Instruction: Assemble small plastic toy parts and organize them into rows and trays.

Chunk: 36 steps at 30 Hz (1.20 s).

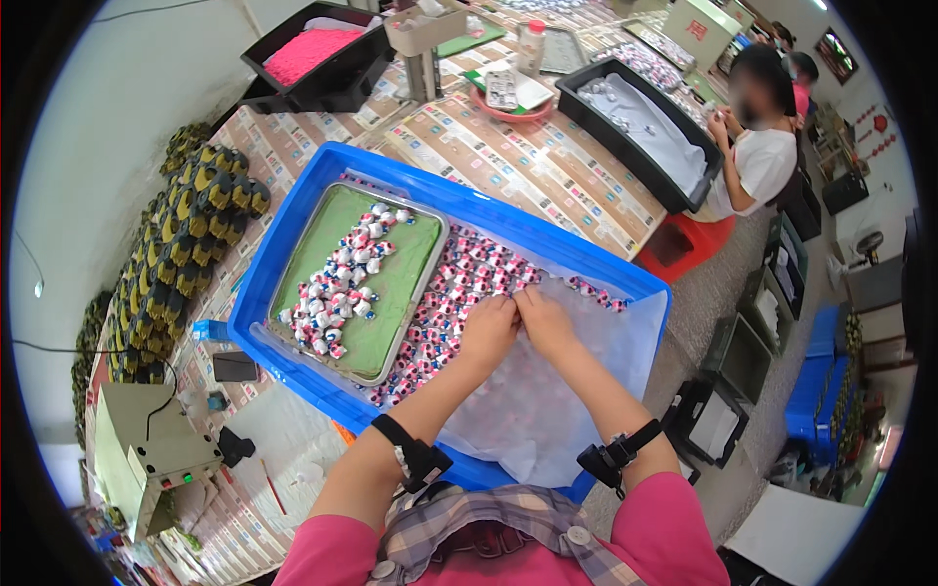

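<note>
My left hand and my right hand meet over a large blue tub, fingertips pinched together. Whatever lies between the fingers is hidden. Just beyond and left of them, small pink, white and blue figures stand packed in rows. A thin white translucent sheet covers the tub's near right part, under my hands and wrists. In the tub's left part sits a metal-rimmed tray with a green surface. A loose heap of similar white, pink and blue pieces lies on it.
Beyond the tub, a black bin lined with white sheet stands by a seated person. A black bin of pink pieces is at the far left. Stacked black-and-yellow pieces line the wall. A beige machine stands at near left.
</note>
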{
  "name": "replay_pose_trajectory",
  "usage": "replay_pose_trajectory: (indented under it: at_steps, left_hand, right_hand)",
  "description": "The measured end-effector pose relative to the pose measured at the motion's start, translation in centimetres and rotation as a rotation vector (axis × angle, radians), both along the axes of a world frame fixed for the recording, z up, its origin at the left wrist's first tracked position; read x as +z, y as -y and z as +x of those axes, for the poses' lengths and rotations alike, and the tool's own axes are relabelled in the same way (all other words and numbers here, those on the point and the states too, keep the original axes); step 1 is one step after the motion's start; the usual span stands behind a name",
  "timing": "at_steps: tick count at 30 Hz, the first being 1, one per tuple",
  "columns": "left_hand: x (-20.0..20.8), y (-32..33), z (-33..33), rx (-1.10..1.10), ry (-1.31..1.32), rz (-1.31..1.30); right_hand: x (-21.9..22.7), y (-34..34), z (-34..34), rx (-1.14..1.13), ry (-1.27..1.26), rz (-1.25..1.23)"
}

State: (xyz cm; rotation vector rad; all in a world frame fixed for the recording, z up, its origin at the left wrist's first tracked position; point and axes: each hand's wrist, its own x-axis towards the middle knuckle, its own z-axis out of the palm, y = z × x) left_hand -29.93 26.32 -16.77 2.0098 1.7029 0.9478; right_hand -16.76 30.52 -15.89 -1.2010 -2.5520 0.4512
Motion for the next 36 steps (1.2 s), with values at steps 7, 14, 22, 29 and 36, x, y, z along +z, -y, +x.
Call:
replay_pose_trajectory:
  at_steps: [7,14,22,29,36]
  left_hand:
    - [-0.7,-0.3,-0.1,0.037,-0.188,0.101]
    - [2.1,-5.9,-14.8,0.391,-0.188,0.046]
    - [0.3,-8.7,-19.8,0.344,-0.586,0.016]
    - [3.0,-8.1,-20.5,0.312,-0.346,0.002]
    - [5.5,0.0,-11.0,0.173,0.580,-0.367]
  right_hand:
    - [2.1,-1.3,0.4,0.027,0.105,0.157]
    - [6.3,-7.0,-12.0,0.159,-0.014,-0.071]
    - [-2.1,-9.2,-21.9,-0.041,-0.030,0.344]
    - [1.0,-7.8,-20.1,0.013,-0.158,0.301]
    - [4.3,-4.2,-3.9,-0.178,-0.275,-0.262]
